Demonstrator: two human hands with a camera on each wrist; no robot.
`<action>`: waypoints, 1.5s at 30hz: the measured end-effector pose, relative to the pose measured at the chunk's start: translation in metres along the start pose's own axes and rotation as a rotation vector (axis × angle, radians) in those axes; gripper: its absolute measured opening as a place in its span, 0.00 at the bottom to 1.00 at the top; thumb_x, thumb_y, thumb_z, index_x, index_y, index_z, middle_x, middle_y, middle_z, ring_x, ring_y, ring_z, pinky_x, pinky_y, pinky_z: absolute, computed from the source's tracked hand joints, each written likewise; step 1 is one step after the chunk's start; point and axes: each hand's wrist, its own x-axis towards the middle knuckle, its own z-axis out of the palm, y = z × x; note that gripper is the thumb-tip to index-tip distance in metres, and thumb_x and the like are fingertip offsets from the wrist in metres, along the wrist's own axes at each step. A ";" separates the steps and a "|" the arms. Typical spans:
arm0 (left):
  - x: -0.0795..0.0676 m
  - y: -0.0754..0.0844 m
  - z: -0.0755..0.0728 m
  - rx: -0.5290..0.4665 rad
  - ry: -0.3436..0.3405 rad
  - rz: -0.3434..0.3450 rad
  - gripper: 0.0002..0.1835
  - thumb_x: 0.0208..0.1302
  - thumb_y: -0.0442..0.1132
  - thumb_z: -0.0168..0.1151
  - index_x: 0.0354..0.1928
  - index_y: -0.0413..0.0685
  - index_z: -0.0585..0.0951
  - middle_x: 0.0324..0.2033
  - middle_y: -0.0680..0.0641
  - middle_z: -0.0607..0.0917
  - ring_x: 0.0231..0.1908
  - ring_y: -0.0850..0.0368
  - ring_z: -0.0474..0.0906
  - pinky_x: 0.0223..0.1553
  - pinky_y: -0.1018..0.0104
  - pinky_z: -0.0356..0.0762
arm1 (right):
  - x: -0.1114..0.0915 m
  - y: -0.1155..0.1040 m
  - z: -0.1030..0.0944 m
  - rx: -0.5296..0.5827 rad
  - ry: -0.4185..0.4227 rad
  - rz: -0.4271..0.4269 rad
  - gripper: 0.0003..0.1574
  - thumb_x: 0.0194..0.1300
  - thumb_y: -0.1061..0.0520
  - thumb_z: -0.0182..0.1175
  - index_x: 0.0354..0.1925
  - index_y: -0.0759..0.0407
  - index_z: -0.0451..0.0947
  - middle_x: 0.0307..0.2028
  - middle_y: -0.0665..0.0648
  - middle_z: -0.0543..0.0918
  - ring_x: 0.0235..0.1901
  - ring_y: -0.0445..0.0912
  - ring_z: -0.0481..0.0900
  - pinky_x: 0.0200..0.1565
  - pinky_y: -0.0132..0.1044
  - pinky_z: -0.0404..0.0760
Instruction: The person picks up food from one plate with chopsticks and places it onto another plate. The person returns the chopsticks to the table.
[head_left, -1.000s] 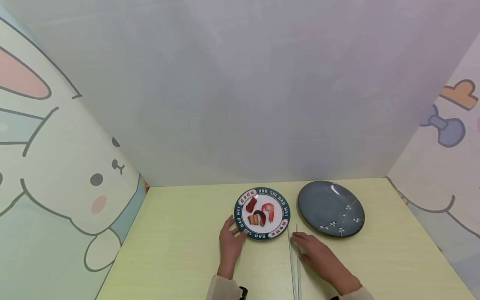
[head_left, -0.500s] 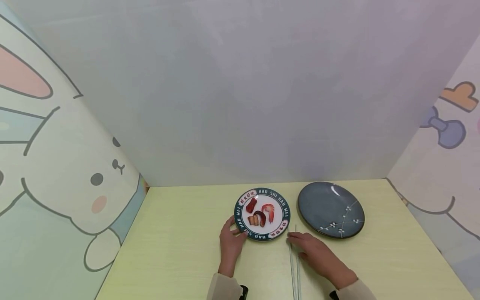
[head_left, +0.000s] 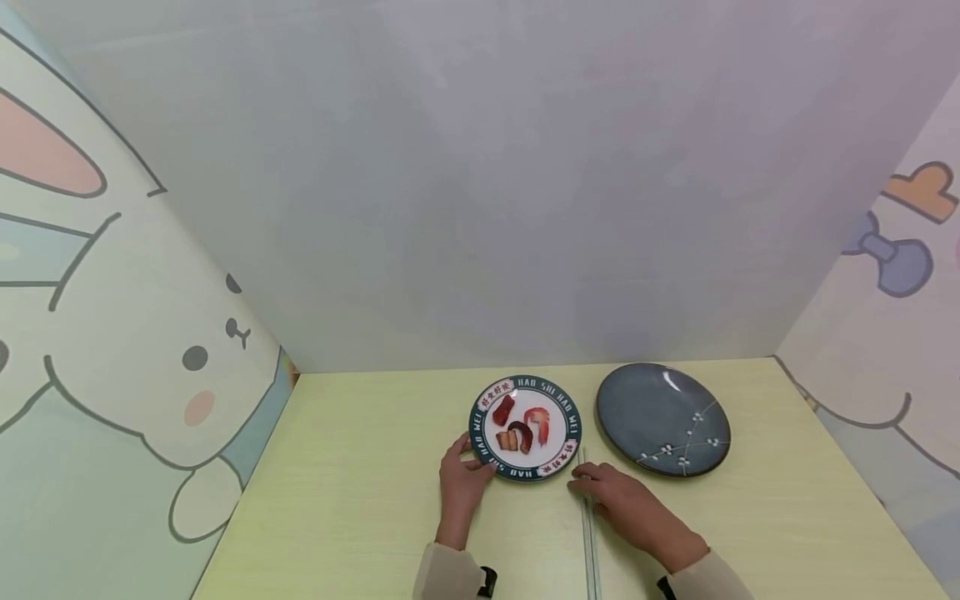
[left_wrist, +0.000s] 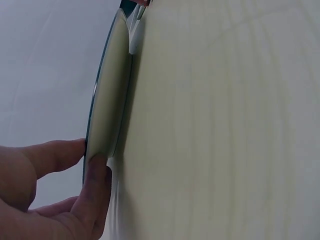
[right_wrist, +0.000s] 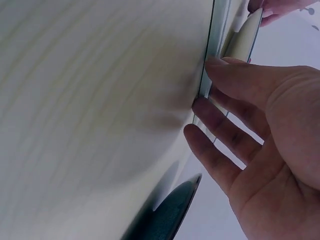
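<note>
While holding the small plate (head_left: 572, 408) by its near left rim with the left hand (head_left: 461, 483), busy with the right hand (head_left: 633, 510) at the chopsticks (head_left: 588, 542). Judged to be at the gathering step, taking hold of the pair before any lift. On the left, pinching the rim between fingers set on either side of it. On the right, pinching the chopsticks between thumb and fingers, with at least one finger spread apart from the others. Calls next, most likely, for firming that pinch and raising both together without crossing the ends, while steadying the small plate.

Now to count. Two chopsticks, side by side on the tabletop (head_left: 360, 467), with far ends near the small plate's lower right edge. Two plates: one small and green-rimmed, one large plate (head_left: 652, 417), dark and flowered, off to the right. Four bits of food, all on the small plate: one shrimp (head_left: 537, 421), one red piece (head_left: 503, 409), one curved brown slice (head_left: 523, 435), one tan strip (head_left: 507, 440). Real or toy, impossible to tell.
</note>
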 end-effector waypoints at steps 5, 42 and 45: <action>0.001 0.001 -0.001 0.012 -0.001 0.001 0.38 0.52 0.23 0.76 0.68 0.27 0.75 0.52 0.35 0.82 0.37 0.50 0.86 0.36 0.60 0.85 | 0.003 0.002 0.000 0.004 0.020 -0.015 0.24 0.49 0.72 0.78 0.45 0.56 0.89 0.52 0.56 0.85 0.54 0.53 0.85 0.53 0.45 0.85; 0.002 -0.004 -0.001 -0.003 -0.031 -0.026 0.38 0.54 0.23 0.75 0.70 0.32 0.75 0.50 0.39 0.83 0.37 0.55 0.83 0.36 0.64 0.83 | 0.022 0.023 -0.010 0.125 -0.224 -0.074 0.20 0.59 0.68 0.74 0.31 0.43 0.80 0.31 0.38 0.72 0.33 0.31 0.68 0.36 0.28 0.74; 0.002 -0.006 -0.002 -0.009 -0.032 -0.012 0.38 0.54 0.23 0.75 0.70 0.31 0.75 0.49 0.39 0.83 0.37 0.55 0.83 0.37 0.62 0.83 | 0.019 0.023 -0.009 0.128 -0.226 -0.063 0.17 0.61 0.66 0.74 0.33 0.44 0.81 0.32 0.38 0.72 0.33 0.31 0.69 0.36 0.28 0.76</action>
